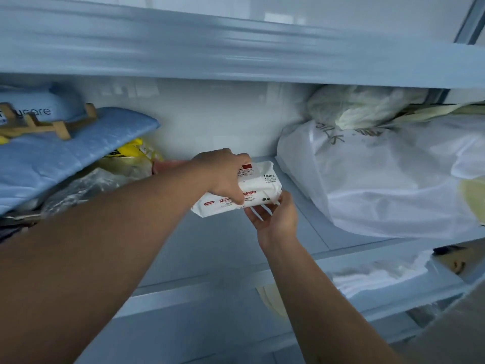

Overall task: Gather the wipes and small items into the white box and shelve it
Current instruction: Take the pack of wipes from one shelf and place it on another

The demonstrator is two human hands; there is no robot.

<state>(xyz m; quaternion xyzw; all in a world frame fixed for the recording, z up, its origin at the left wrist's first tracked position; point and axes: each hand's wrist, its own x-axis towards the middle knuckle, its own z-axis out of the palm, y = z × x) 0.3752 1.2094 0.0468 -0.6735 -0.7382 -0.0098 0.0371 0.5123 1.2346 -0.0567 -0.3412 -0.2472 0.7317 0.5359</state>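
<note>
Hands (pixel 225 177) grip wipes (pixel 258 191) (two packs).

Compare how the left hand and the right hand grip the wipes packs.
The left hand clamps over the top of the white wipes packs, palm down; the right hand supports their near right end from below, palm up. The left arm reaches further in than the right. Both hands are bare and touch the packs.

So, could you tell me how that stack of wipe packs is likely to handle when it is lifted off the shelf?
The wipe packs look soft-sided, so they will probably give and sag a little rather than stay stiff. Their wrapper seems glossy, so the two stacked packs may slide on each other; the left hand on top and the right hand underneath suit that. Flat shapes: unlikely to roll.
</note>
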